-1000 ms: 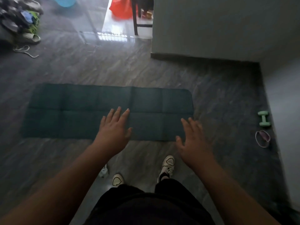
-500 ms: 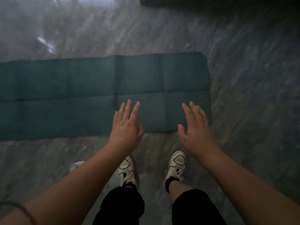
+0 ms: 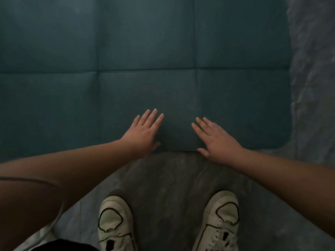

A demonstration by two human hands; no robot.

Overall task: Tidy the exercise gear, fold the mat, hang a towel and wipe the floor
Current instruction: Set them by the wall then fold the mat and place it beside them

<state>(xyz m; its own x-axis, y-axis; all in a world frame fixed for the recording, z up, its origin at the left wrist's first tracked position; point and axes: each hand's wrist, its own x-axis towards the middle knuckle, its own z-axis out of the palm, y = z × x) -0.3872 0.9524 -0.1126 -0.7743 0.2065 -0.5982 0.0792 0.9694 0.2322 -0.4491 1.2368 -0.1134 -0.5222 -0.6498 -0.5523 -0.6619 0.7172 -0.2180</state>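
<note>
1. Two white sneakers (image 3: 116,223) stand on the grey marbled floor (image 3: 168,178), toes just short of the mat's near edge; a pale cloth-like scrap (too blurred to name) shows at the lower left.
2. The dark teal mat (image 3: 145,51) lies flat and unfolded, crease lines dividing it into panels, its rounded right corner visible.
3. The left hand (image 3: 143,131) and right hand (image 3: 217,140) are spread flat, fingers straight, over the mat's near edge, gripping nothing.

A single head-worn wide-angle camera looks almost straight down from close above the near edge of a dark teal mat (image 3: 145,51), taking in grey floor (image 3: 172,178) and two white shoes (image 3: 116,223) below.
</note>
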